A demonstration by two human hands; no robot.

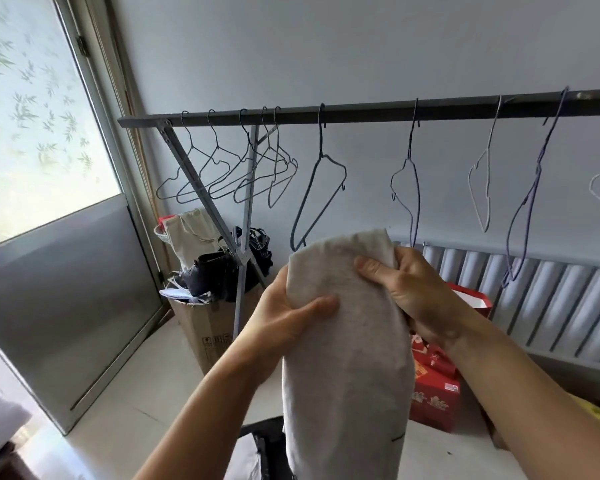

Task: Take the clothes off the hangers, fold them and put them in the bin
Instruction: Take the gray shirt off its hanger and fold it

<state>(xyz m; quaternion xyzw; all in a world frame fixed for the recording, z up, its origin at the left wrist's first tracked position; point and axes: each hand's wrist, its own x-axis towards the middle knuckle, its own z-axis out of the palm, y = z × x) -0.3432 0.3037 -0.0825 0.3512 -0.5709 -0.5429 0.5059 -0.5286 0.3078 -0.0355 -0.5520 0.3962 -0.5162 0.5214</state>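
A light grey garment (347,358) hangs folded lengthwise in front of me, held up at its top edge by both hands. My left hand (284,313) grips its upper left side with the thumb across the front. My right hand (406,289) pinches the upper right corner, fingers curled over the cloth. Behind it a dark metal rail (361,110) carries several bare wire hangers (319,188); no clothes hang on them. At the bottom edge, dark and white cloth (257,448) lies below the garment; I cannot tell whether that is the bin.
A cardboard box (201,323) stuffed with bags and dark items stands under the rail's left leg. Red gift boxes (433,393) sit on the floor at the right, before a ribbed radiator (551,299). A metal-framed door (66,271) is at the left.
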